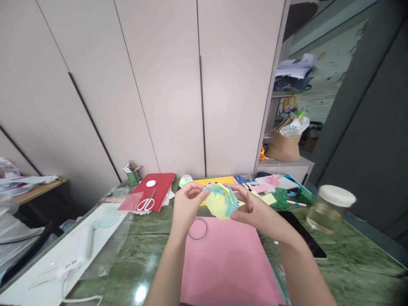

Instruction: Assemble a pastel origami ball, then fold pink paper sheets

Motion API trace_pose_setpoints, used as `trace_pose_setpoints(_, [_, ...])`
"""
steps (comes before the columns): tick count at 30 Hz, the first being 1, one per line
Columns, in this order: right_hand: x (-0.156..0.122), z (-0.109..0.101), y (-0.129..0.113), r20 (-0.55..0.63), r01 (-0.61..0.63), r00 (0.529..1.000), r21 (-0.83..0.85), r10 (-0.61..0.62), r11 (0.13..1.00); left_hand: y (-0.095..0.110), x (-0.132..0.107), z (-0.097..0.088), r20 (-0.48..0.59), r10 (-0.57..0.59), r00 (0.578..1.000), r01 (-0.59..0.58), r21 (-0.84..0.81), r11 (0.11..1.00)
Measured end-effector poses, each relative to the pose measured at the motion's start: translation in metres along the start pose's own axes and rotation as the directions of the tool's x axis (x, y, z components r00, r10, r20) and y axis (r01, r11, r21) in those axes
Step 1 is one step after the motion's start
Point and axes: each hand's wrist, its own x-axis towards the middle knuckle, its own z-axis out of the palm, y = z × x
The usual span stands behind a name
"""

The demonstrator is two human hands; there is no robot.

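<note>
Both hands are raised over the table and hold a folded paper piece (222, 201) of pale yellow and teal between them. My left hand (187, 203) pinches its left edge with the fingers curled. My right hand (251, 209) grips its right side, thumb and fingers closed on the paper. Below the hands lies a pink paper sheet (228, 263) on the green marble table (350, 263). A thin clear ring (198, 229) rests at the pink sheet's upper left corner.
White scissors (146, 203) lie on a red folder (153, 189) at the left. A lidded glass jar (330, 208) stands at the right beside a dark tablet (302, 233). Coloured paper scraps (277, 193) lie behind. A white board (54, 259) and clear plastic cover the left.
</note>
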Motion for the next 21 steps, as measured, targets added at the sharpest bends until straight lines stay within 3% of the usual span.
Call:
trace_pose_setpoints(5, [0.002, -0.004, 0.006, -0.009, -0.030, 0.999, 0.177, 0.032, 0.984, 0.000, 0.000, 0.000, 0.039, -0.021, 0.999, 0.025, -0.081, 0.996])
trace_pose_setpoints(15, [0.003, -0.010, 0.009, 0.033, -0.038, 0.999, 0.256, 0.031, 0.966, 0.000, 0.001, -0.002, 0.058, -0.041, 0.997, 0.043, -0.040, 0.998])
trace_pose_setpoints(21, [0.001, -0.014, 0.009, 0.066, -0.035, 0.998, 0.216, 0.021, 0.976, -0.002, 0.001, -0.008, 0.154, -0.058, 0.986, 0.069, -0.064, 0.996])
